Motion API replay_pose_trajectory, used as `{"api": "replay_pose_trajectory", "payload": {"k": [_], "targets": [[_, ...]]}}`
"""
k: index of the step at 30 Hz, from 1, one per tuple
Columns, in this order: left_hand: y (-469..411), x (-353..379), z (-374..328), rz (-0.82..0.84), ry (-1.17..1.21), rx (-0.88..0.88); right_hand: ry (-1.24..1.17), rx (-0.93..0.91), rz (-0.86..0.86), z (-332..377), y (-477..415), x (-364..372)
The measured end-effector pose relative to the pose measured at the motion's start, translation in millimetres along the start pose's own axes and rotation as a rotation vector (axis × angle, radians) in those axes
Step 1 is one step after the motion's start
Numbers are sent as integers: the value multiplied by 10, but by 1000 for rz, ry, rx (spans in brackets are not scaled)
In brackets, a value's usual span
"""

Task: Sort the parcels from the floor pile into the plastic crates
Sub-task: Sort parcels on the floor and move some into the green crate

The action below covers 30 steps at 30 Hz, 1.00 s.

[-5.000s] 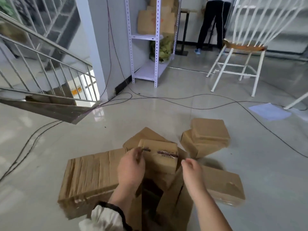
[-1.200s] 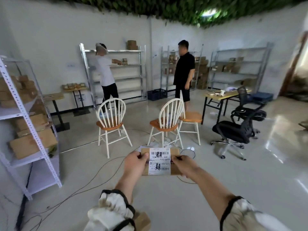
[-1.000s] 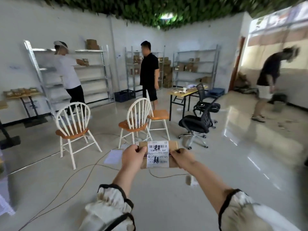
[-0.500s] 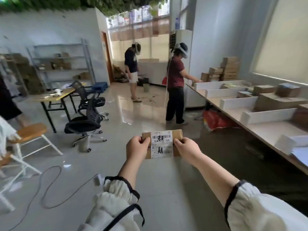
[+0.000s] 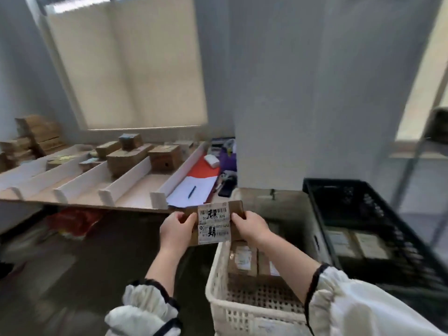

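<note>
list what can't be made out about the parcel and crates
Head view:
- White label on the brown cardboard parcel: print smeared by motion blur.
- White perforated plastic crate: right side hidden by the right sleeve.
- Black plastic crate: right side cut off by the frame edge.
- Left hand, right hand: fingers hidden behind the parcel.

The parcel (image 5: 236,207) hides the fingers of the left hand (image 5: 177,230) and right hand (image 5: 252,226) behind its ends, and the small print on its label (image 5: 213,225) is too smeared to read. The right forearm (image 5: 286,260) covers part of the parcels (image 5: 242,258) in the white crate (image 5: 218,297), whose near wall is cut by the bottom edge. The table (image 5: 135,202) is cut off at the left edge, and the red thing (image 5: 72,219) beneath it is too blurred to name.
</note>
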<state>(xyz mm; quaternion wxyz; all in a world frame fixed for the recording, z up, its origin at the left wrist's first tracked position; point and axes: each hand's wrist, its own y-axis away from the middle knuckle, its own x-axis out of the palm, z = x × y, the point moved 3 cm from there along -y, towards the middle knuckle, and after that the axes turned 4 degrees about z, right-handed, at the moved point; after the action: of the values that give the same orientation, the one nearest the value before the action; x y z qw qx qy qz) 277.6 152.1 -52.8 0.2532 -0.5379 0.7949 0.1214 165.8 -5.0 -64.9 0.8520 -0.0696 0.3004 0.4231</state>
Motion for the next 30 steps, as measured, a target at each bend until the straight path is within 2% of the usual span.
{"api": "replay_pose_trajectory", "payload": {"k": [8,13,18,21,23,27,30], "targets": [[-27,2174,-920,393,17,158,-121,350,-272,-1585,-87,-1522],[82,3398,-1360,536,-17,171,-210,476,-334,-2531,-206,-2337],[137,4633,-1555,680,-86,114,-184,636,-331,-3436,-424,-2964],[257,5255,-1444,756,-144,51,-164,747,-279,-4006,-544,-3109],[399,5510,-1243,812,-181,-35,-149,829,-182,-4328,-545,-3048],[612,5801,-765,870,-205,-238,-230,943,-36,-4911,-527,-2730],[629,5978,-682,882,-156,-290,-325,1015,-15,-5292,-565,-2548]]}}
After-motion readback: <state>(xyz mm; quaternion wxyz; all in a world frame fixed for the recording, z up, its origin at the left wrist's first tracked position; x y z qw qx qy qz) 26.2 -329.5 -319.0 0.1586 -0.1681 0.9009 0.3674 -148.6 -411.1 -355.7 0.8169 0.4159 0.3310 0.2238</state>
